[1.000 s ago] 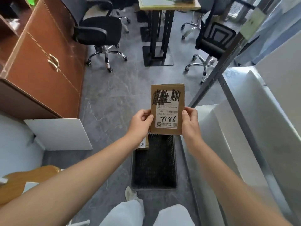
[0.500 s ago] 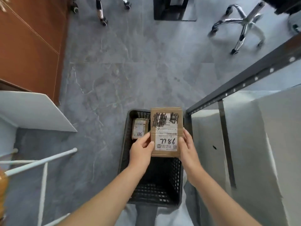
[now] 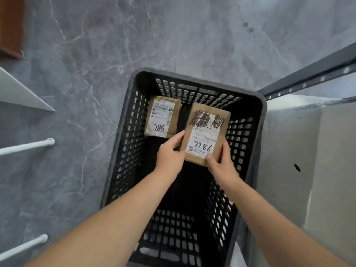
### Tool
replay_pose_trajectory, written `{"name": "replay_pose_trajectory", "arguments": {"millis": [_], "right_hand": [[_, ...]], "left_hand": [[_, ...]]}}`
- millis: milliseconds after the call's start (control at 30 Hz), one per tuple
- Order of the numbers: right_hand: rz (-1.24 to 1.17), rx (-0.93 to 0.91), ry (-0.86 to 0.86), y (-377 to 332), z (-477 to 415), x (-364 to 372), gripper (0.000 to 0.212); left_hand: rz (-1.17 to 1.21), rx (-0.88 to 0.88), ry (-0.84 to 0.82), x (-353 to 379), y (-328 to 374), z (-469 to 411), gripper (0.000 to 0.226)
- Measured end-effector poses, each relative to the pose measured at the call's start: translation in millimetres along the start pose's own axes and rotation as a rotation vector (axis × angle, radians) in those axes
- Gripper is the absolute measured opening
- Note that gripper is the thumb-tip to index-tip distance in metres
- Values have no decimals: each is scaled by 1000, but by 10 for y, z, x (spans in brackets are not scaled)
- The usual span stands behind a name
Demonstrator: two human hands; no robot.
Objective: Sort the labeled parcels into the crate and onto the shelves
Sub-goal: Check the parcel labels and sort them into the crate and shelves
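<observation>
Cardboard-brown and flat, the parcel [image 3: 207,132] is gripped at its near end from both sides. The left hand [image 3: 169,157] sets its thumb along the parcel's left edge with the fingers curled beneath. The right hand [image 3: 221,166] lays its thumb on the lower right corner of the white label while its fingers wrap round the right edge. The label faces up, with a scribbled-over patch at the far end and the handwritten number 7786 near the hands. The parcel is held within the mouth of the black crate [image 3: 263,106], over its far right part; whether it touches the bottom cannot be told. Just to its left a second parcel [image 3: 162,116], marked 786, lies in the crate's far left corner, close to the left thumb. The crate stands on a grey marbled floor [image 3: 96,54], just beside a dark metal shelf frame [image 3: 308,78] with pale shelf boards [image 3: 289,151] on the right. Two white rods [image 3: 27,146] show at the left edge.
</observation>
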State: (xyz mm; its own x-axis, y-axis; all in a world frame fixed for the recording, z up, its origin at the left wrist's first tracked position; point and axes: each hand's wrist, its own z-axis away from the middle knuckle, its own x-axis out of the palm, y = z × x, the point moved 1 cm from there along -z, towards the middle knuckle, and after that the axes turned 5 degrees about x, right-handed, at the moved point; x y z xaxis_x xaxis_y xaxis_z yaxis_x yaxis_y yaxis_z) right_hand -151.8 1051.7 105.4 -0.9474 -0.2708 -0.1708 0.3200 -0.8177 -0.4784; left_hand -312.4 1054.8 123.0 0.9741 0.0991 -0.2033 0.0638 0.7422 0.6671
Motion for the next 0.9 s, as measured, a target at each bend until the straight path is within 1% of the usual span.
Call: {"name": "replay_pose_trajectory", "arguments": {"millis": [133,233,300,400,467,533,633,700,767,833,900], "right_hand": [[50,15,-19,44,-502,95,81],[148,-1,-32,54,-720,207,78],[215,-5,-17,52,-817,264,77],[237,41,-9,5,-942,334,83],[354,91,-29,-52,-987,347,91],[508,109,-47,-111,-1010,330,96],[683,129,42,-264,-877,250,93],[644,33,97,-384,-673,224,90],[568,-109,106,-503,-400,238,88],[533,-208,103,-664,-112,248,86],[529,-271,123,-906,179,244,81]], "left_hand": [[-68,-35,78,137,-233,-418,61],[-128,-36,119,213,-362,-559,61],[-129,-10,112,257,-404,-533,56],[-169,57,47,299,-443,-397,64],[-182,59,6,322,-500,-324,67],[-186,61,4,303,-495,-263,66],[-228,82,1,222,-437,-186,64],[-271,97,-1,152,-344,-102,62],[-303,127,13,95,-158,4,59],[-325,182,23,60,121,120,55],[-373,259,9,31,485,248,52]]}}
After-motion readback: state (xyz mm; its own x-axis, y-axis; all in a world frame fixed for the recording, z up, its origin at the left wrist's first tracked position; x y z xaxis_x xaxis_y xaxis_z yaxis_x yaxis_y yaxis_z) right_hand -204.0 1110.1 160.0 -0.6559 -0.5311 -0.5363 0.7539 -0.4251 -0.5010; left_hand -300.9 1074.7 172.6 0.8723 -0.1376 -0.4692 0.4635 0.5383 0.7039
